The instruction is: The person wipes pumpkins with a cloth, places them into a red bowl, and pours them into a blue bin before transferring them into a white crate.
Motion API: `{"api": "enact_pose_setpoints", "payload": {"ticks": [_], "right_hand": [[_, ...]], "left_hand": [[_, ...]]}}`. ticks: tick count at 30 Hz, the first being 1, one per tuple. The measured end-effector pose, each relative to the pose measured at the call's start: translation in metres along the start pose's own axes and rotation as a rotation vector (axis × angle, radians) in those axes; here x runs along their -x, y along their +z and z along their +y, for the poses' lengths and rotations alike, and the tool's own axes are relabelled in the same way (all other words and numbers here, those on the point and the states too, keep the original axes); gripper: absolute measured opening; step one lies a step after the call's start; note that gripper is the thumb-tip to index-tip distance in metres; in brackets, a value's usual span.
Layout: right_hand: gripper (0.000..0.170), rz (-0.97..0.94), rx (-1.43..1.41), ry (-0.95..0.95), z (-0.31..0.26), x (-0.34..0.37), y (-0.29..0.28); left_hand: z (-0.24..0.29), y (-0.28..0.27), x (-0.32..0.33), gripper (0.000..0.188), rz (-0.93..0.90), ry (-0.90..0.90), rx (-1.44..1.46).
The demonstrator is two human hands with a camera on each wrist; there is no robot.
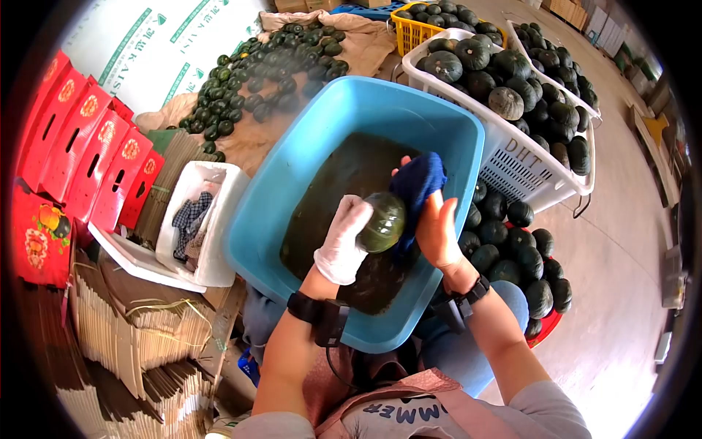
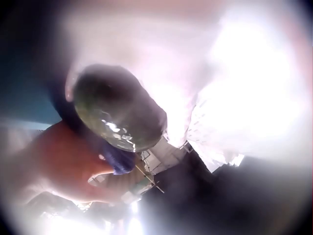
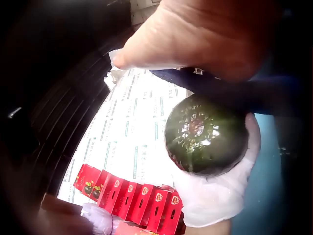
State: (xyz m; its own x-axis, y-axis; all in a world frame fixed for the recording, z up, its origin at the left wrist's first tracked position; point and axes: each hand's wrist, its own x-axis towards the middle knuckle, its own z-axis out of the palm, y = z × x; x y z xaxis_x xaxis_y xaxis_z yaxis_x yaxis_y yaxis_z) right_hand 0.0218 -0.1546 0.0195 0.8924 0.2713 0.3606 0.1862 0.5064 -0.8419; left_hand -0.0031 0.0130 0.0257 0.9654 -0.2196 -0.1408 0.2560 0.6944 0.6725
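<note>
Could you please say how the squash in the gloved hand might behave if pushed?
The squash looks round, so it would probably roll. Its glossy skin suggests it may be slippery. No dent shows where the left hand grips it, so it is likely stiff.

White-gloved left hand (image 1: 345, 238), black wristbands (image 1: 304, 306), blue trousers (image 1: 462, 358) (probably denim).

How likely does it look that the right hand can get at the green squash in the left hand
Probably yes: the right hand is close beside the green squash, and the gloved left hand grips it from the opposite side. Only the blue cloth on the right hand seems to come between.
</note>
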Motion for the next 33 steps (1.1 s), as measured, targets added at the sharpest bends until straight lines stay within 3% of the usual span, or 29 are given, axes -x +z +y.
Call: {"api": "enact_pose_setpoints", "payload": {"ticks": [1, 2, 3, 5, 6, 7, 9, 11, 12, 14, 15, 17, 19, 20, 21, 22, 23, 24, 25, 27, 29, 31, 32, 33], "right_hand": [[0.097, -0.075, 0.168, -0.024, 0.004, -0.001, -0.003], [0.085, -0.137, 0.256, -0.031, 0.005, 0.0, -0.007], [0.083, -0.101, 0.309, 0.023, 0.009, 0.002, -0.003], [0.084, -0.175, 0.7, -0.084, 0.025, 0.009, -0.001], [0.084, -0.217, 0.793, -0.102, 0.03, 0.014, 0.004], [0.083, -0.262, 0.886, -0.12, 0.032, 0.02, 0.011], [0.086, -0.387, 0.946, -0.089, 0.034, 0.03, 0.02], [0.07, -0.403, 1.029, -0.17, 0.033, 0.035, 0.023], [0.07, -0.415, 1.026, -0.168, 0.032, 0.035, 0.022], [0.054, -0.525, 1.27, -0.246, 0.029, 0.03, 0.017], [0.04, -0.499, 1.259, -0.332, 0.027, 0.023, 0.016], [0.033, -0.356, 1.197, -0.381, 0.025, 0.009, 0.016], [0.031, -0.211, 0.95, -0.203, 0.029, -0.005, 0.008], [0.033, -0.143, 0.904, -0.194, 0.034, -0.005, 0.009], [0.035, -0.081, 0.842, -0.079, 0.034, -0.005, 0.01], [0.036, 0.046, 0.601, 0.156, 0.043, -0.004, 0.002], [0.037, 0.17, 0.349, 0.381, 0.052, -0.004, -0.006], [0.036, 0.199, 0.363, 0.293, 0.044, -0.006, -0.004], [0.033, 0.381, -0.12, 0.65, 0.045, -0.012, -0.009], [0.032, 0.442, -0.552, 0.857, 0.04, -0.009, -0.011], [0.031, 0.507, -0.395, 0.786, 0.048, -0.004, -0.008], [0.031, 0.568, 0.213, 0.401, 0.047, 0.006, 0.019], [0.032, 0.465, 0.507, 0.364, 0.06, 0.016, 0.013], [0.033, 0.431, 0.656, 0.207, 0.058, 0.025, 0.027]], "left_hand": [[-0.004, 0.002, -0.001, 0.031, 0.01, 0.053, -0.054], [-0.011, 0.007, -0.002, 0.027, 0.144, 0.044, 0.028], [-0.016, 0.009, -0.002, 0.03, 0.213, 0.051, 0.038], [-0.023, 0.002, -0.013, 0.036, 0.144, -0.116, 0.307], [-0.039, -0.013, -0.029, 0.045, 0.257, -0.079, 0.391], [-0.041, -0.018, -0.03, 0.048, 0.253, -0.038, 0.377], [-0.039, -0.038, -0.028, 0.046, 0.008, -0.176, 0.755], [-0.033, -0.04, -0.022, 0.044, 0.058, -0.162, 0.677], [-0.03, -0.036, -0.019, 0.044, 0.084, -0.194, 0.623], [-0.031, -0.032, -0.017, 0.045, 0.113, -0.247, 0.581], [-0.029, -0.036, -0.021, 0.045, -0.124, -0.263, 0.681], [-0.053, -0.027, -0.017, 0.044, 0.157, -0.045, 0.498], [-0.049, -0.014, -0.007, 0.039, 0.032, -0.113, 0.428], [-0.05, -0.015, -0.007, 0.036, 0.066, -0.113, 0.405], [-0.053, -0.02, -0.006, 0.034, 0.102, -0.118, 0.379], [-0.047, -0.02, -0.006, 0.037, 0.138, -0.023, 0.028], [-0.045, -0.017, 0.002, 0.028, 0.114, 0.089, -0.233], [-0.043, -0.012, 0.001, 0.026, 0.124, 0.102, -0.338], [-0.041, -0.008, 0.001, 0.024, 0.134, 0.112, -0.447], [-0.044, -0.002, 0.001, 0.024, 0.103, 0.254, -0.57], [-0.05, -0.002, 0.001, 0.024, 0.21, 0.181, -0.263], [-0.066, -0.005, -0.008, 0.019, 0.394, 0.195, -0.069], [-0.074, -0.019, -0.015, 0.019, 0.333, 0.187, 0.002], [-0.081, -0.036, -0.022, 0.02, 0.273, 0.179, 0.075]]}}
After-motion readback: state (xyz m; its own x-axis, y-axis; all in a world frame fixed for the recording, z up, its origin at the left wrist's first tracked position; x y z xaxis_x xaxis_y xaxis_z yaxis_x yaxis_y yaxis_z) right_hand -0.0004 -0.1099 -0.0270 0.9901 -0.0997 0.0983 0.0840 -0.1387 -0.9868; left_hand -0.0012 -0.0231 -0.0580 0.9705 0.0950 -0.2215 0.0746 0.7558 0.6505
